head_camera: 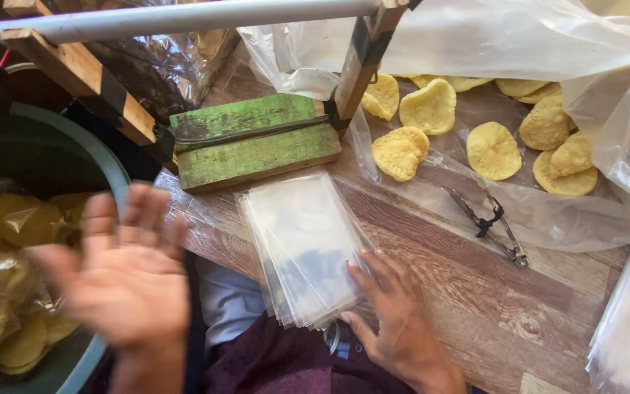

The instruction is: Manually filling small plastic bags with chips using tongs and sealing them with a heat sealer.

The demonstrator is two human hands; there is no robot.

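Observation:
A stack of small clear plastic bags [302, 244] lies on the wooden table [490, 306] near its front edge. My right hand [395, 314] rests at the stack's lower right corner, fingertips touching the top bags. My left hand [122, 273] is blurred, fingers spread, palm down, holding nothing, above the rim of a green tub [114, 164] that holds bagged yellow crackers [5, 277]. Loose yellow round crackers [494, 149] lie on a clear plastic sheet at the back right.
A green wooden block [253, 138] with a metal bar sits behind the bag stack, under a wooden frame with a white pipe [184, 16]. Metal tongs [488, 222] lie right of the stack. Large clear plastic bags [628, 131] crowd the right edge.

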